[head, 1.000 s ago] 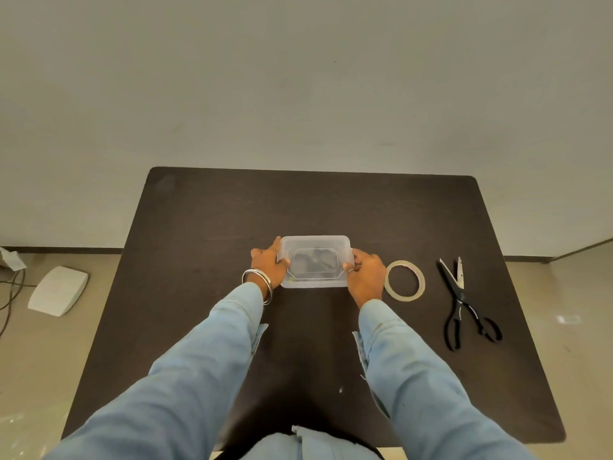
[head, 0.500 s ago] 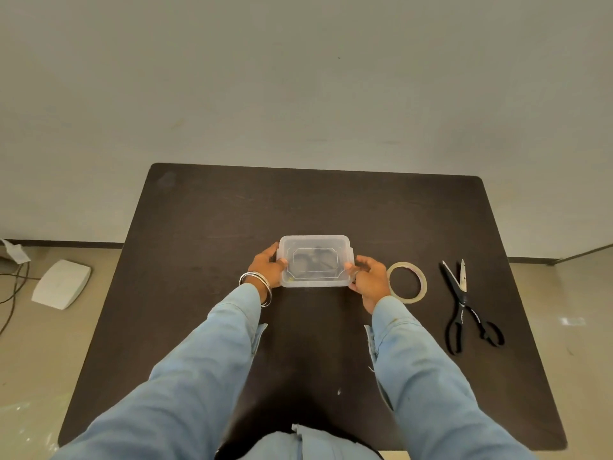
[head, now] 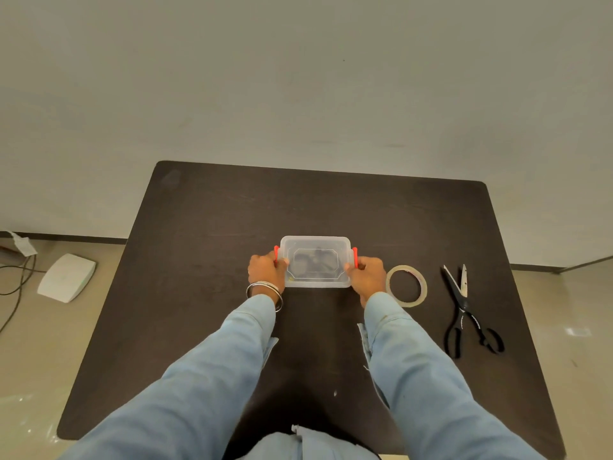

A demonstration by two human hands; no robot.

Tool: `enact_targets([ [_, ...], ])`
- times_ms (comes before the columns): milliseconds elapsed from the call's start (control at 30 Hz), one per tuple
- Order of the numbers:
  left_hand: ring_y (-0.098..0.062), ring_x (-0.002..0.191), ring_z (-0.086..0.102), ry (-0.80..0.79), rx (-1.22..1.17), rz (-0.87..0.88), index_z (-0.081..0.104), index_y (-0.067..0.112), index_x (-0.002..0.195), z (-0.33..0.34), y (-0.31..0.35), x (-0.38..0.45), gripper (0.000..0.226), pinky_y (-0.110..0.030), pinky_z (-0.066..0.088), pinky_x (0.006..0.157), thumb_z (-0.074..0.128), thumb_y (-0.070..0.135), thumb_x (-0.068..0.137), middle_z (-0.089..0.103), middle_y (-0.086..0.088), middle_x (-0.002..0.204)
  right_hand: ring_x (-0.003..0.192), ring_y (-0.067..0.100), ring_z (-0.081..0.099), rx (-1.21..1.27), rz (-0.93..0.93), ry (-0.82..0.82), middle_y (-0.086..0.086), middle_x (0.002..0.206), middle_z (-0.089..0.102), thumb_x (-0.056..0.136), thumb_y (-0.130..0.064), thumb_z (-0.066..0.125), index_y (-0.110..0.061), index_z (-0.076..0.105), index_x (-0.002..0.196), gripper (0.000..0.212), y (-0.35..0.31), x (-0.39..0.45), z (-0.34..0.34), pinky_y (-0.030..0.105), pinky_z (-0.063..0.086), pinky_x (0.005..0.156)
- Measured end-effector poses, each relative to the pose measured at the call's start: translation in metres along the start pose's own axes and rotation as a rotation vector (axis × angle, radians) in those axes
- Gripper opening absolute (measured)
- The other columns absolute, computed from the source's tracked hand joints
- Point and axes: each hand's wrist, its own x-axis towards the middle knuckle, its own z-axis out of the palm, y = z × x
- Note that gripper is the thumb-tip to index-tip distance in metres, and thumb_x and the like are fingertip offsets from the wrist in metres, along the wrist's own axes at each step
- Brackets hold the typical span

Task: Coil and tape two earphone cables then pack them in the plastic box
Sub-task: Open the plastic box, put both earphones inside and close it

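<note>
We find the clear rectangular plastic box [head: 315, 262], lid on, resting near the middle of the dark brown desk [head: 205, 207], its long axis running left to right across our view; dark coiled shapes, presumably the earphone cables [head: 310, 262], show dimly through the lid. The left hand [head: 265, 270] grips the left short end and the right hand [head: 366, 273] grips the right short end, fingers curled round the box beside the small red side latches [head: 355, 256]; each latch lies just beyond its hand's fingertips, on the far side. We judge the packing nearly finished, with the latches the next concern; each hand is equally near its own. A beige tape ring [head: 407, 285] lies just right of the right hand; black-handled scissors [head: 464, 310] lie further right.
</note>
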Motion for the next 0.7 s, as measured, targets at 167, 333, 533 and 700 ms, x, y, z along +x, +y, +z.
enact_targets([
  [167, -0.023, 0.091, 0.053, 0.054, -0.123, -0.127, 0.053, 0.008, 0.126, 0.004, 0.004, -0.003, 0.042, -0.036, 0.047, 0.092, 0.057, 0.031, 0.091, 0.052, -0.013, 0.119, 0.102, 0.031, 0.063, -0.198, -0.117, 0.109, 0.014, 0.116, 0.065, 0.091, -0.022, 0.061, -0.004, 0.066, 0.115, 0.031, -0.001, -0.012, 0.008, 0.043, 0.05, 0.096],
  [333, -0.02, 0.084, 0.052, 0.091, -0.304, -0.164, 0.047, 0.011, 0.105, 0.003, 0.009, -0.006, 0.022, -0.032, 0.046, 0.077, 0.055, 0.028, 0.093, 0.055, -0.01, 0.106, 0.107, 0.025, 0.055, -0.218, -0.083, 0.164, 0.011, 0.119, 0.051, 0.094, -0.016, 0.056, -0.004, 0.056, 0.119, 0.027, -0.008, -0.016, 0.011, 0.034, 0.045, 0.098],
  [533, -0.027, 0.088, 0.058, 0.083, -0.109, -0.035, 0.045, 0.013, 0.104, 0.004, 0.004, -0.009, 0.023, -0.04, 0.05, 0.079, 0.037, 0.035, 0.099, 0.058, -0.012, 0.107, 0.092, 0.018, 0.056, -0.237, -0.216, 0.223, 0.005, 0.109, 0.054, 0.101, -0.032, 0.039, -0.017, 0.046, 0.099, 0.016, 0.004, -0.022, 0.014, 0.032, 0.049, 0.085],
  [700, -0.033, 0.103, 0.057, 0.008, -0.031, -0.011, 0.046, 0.018, 0.13, 0.006, -0.002, -0.013, 0.034, -0.042, 0.048, 0.088, 0.042, 0.03, 0.098, 0.056, -0.015, 0.122, 0.104, 0.026, 0.057, -0.211, -0.244, 0.099, 0.009, 0.117, 0.056, 0.099, -0.023, 0.044, -0.018, 0.052, 0.124, 0.027, 0.015, -0.028, 0.012, 0.037, 0.048, 0.091],
])
